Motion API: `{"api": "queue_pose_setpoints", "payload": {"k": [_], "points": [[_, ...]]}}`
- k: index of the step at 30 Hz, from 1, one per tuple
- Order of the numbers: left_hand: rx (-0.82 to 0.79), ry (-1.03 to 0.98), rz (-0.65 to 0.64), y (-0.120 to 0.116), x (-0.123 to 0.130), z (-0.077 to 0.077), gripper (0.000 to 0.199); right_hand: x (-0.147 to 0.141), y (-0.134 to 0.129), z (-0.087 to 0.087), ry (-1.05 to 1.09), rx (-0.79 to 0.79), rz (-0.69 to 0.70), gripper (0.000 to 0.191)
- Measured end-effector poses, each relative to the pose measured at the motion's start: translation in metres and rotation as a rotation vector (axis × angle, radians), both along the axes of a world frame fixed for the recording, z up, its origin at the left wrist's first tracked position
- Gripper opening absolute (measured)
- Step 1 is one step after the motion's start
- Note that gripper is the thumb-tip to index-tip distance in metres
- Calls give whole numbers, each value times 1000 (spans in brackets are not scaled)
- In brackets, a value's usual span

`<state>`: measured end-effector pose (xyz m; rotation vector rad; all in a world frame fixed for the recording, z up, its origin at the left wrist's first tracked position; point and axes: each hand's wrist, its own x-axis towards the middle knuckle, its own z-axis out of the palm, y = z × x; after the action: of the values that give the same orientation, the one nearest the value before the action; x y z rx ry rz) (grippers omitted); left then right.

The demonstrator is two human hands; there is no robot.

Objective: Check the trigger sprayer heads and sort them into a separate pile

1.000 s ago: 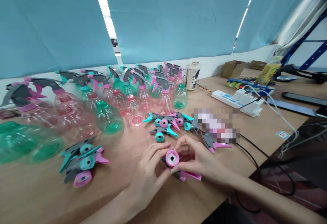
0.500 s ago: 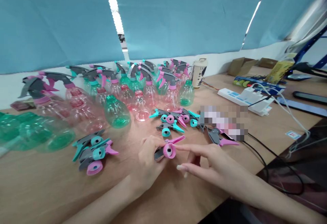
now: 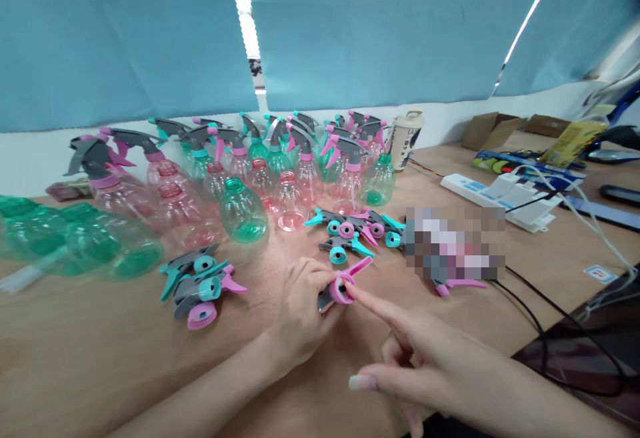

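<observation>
Right hand [image 3: 423, 355] points 1 straight index finger [image 3: 379, 306] at the spray head [image 3: 335, 293].

Apparently a small workshop; tan table [image 3: 90, 345] with massed bottles [image 3: 245, 215]; loose spray heads [image 3: 345, 229]; power strip [image 3: 467, 190]

Your left forearm [image 3: 220, 385] extends diagonally from the lower edge toward the centre, where your left hand [image 3: 307, 305] is closed in a grip with the fingers curled. Your right forearm [image 3: 530, 395] extends from the lower right; your right hand [image 3: 425, 351] points its straightened index finger [image 3: 377, 306] toward the left, thumb [image 3: 387, 379] spread apart below.
</observation>
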<state>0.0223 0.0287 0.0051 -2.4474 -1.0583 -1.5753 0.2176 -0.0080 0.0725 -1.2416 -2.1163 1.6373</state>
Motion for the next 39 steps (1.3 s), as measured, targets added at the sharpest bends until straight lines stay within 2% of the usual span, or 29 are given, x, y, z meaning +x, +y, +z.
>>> {"api": "queue_pose_setpoints", "payload": {"k": [4, 7, 10, 16, 25, 33, 39], "points": [[33, 17, 14, 2, -4, 0, 17, -4, 6, 2, -2, 36, -2, 78], [11, 29, 17, 3, -7, -1, 17, -7, 15, 3, 71, -30, 0, 75], [-8, 23, -12, 3, -9, -1, 21, -11, 20, 1, 159, -95, -74, 65], [-52, 1, -87, 4, -9, 0, 30, -18, 14, -14, 193, 63, -175, 53], [-39, -3, -100, 4, -8, 1, 28, -25, 11, -34, 234, 160, -276, 47], [-41, 81, -38, 0, -9, 5, 25, -31, 7, -23, 180, 162, -279, 43], [-17, 98, -41, -1, -7, 7, 11, -37, 6, -24, 176, 187, -357, 23]]}}
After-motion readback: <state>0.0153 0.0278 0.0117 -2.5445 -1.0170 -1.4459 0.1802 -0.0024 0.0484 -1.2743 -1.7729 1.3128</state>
